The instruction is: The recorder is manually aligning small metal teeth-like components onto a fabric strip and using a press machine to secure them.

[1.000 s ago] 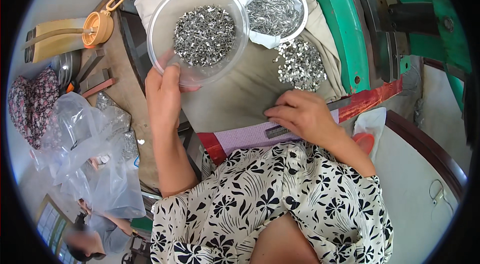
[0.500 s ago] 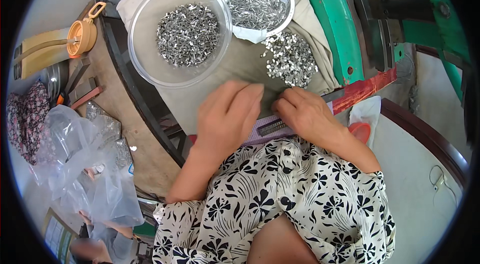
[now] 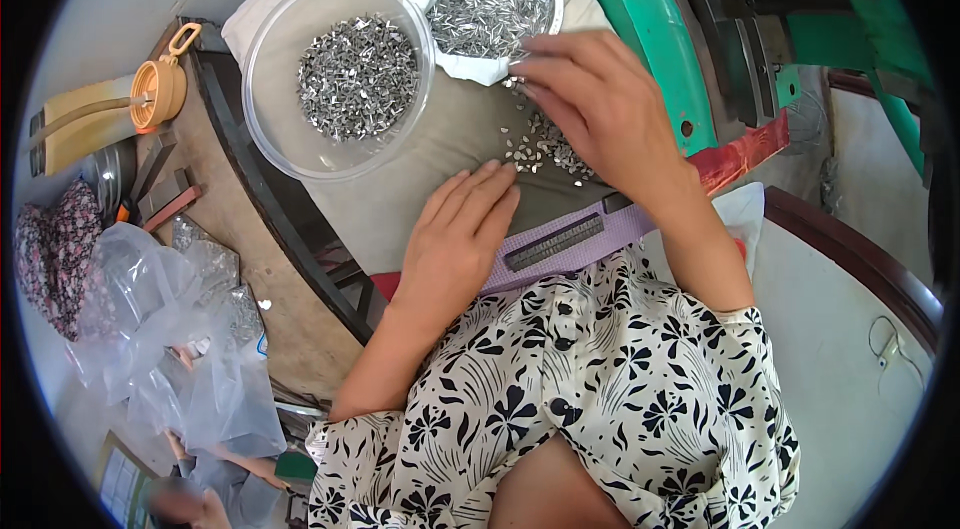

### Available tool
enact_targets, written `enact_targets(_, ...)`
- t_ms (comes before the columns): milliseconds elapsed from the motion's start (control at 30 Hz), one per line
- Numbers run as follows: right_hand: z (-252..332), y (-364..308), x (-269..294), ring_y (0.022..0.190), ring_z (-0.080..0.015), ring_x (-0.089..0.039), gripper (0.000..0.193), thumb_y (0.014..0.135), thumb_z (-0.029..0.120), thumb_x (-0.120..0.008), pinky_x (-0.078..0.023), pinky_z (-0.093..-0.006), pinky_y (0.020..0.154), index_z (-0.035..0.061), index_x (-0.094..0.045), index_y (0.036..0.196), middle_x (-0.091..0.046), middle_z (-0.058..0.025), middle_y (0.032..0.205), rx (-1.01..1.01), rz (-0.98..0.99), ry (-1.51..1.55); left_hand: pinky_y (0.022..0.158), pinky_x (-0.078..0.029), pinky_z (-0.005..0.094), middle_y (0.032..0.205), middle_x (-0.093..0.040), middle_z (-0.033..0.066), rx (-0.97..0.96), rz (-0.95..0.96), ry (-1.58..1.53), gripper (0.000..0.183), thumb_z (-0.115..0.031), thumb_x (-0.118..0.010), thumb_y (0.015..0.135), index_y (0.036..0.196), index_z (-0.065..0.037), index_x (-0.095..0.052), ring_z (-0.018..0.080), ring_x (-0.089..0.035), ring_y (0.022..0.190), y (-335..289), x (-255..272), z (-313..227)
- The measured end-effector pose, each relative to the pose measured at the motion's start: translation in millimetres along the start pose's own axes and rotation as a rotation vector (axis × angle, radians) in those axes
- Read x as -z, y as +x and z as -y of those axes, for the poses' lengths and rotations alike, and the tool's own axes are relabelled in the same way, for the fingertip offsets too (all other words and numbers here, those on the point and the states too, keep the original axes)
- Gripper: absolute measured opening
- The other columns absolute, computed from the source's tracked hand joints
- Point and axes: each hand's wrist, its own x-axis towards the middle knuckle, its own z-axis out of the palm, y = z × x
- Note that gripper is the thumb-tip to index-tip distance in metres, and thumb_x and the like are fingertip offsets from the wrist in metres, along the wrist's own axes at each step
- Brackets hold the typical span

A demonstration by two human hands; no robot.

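Note:
My left hand (image 3: 462,234) lies flat on the grey-green cloth (image 3: 385,204), fingers stretched out and near a few loose silver pieces. My right hand (image 3: 612,114) reaches over a pile of small flat silver metal pieces (image 3: 545,147), covering part of it. Its fingertips hover by the near right rim of a paper-lined bowl (image 3: 558,4) of thin metal pins (image 3: 485,7). Those fingers look slightly apart, and nothing shows between them. Left of the bowl stands a clear plastic tub (image 3: 262,124) holding many short silver metal parts (image 3: 358,77).
A purple strap with a dark insert (image 3: 555,244) runs along the cloth's near edge. Green machinery (image 3: 640,39) stands at the right. On the left are a wooden table (image 3: 255,229), an orange cup-like lid (image 3: 158,94) and clear plastic bags (image 3: 190,349). Another person (image 3: 215,489) sits at lower left.
My right hand has moved up and away from beside my left hand to the bowl's rim. My left hand has lowered onto the cloth, uncovering the purple strap.

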Motion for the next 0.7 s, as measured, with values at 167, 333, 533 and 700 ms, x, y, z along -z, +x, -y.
enact_targets(167,20.0,-57.4,9.9,0.115,-0.0339,-0.055,0.039,0.074,0.006,-0.077,-0.048,-0.0431,0.093,0.0133,-0.072,0.112,-0.062,-0.0089,0.124,-0.117,0.194,-0.001,0.087,-0.054,0.0383,0.119,-0.065,0.0111,0.257,-0.148,-0.217,0.024,-0.001,-0.069,0.082,0.105,-0.002,-0.07,0.0275,-0.066,0.102,-14.8,-2.5,2.9)
enact_targets(333,28.4,-87.6,17.1,0.122,-0.0335,-0.05,0.036,0.072,0.008,-0.078,-0.043,-0.0434,0.1,0.0168,-0.076,0.107,-0.06,-0.008,0.131,-0.174,0.203,-0.149,0.077,-0.052,0.0399,0.108,-0.064,0.0095,0.251,-0.154,-0.16,0.022,-0.003,-0.07,0.082,0.104,-0.005,-0.07,0.0301,-0.064,0.085,5.3,-1.3,1.6)
enact_targets(533,26.7,-78.1,5.0,0.122,-0.0349,-0.049,0.034,0.073,0.01,-0.078,-0.041,-0.0446,0.102,0.0157,-0.076,0.106,-0.059,-0.0096,0.129,-0.185,0.094,-0.047,0.072,-0.047,0.0394,0.097,-0.06,0.006,0.225,-0.161,0.03,0.015,-0.007,-0.073,0.08,0.095,-0.007,-0.068,0.0282,-0.062,0.079,30.5,-9.1,1.3)
enact_targets(700,26.8,-62.3,-5.5,0.125,-0.0361,-0.046,0.035,0.072,0.015,-0.08,-0.038,-0.0451,0.104,0.0215,-0.077,0.106,-0.057,-0.0079,0.134,-0.138,0.153,-0.071,0.072,-0.046,0.0388,0.095,-0.06,0.0061,0.258,-0.183,-0.037,0.014,-0.007,-0.074,0.079,0.091,-0.006,-0.067,0.0273,-0.061,0.078,22.2,-6.2,0.4)
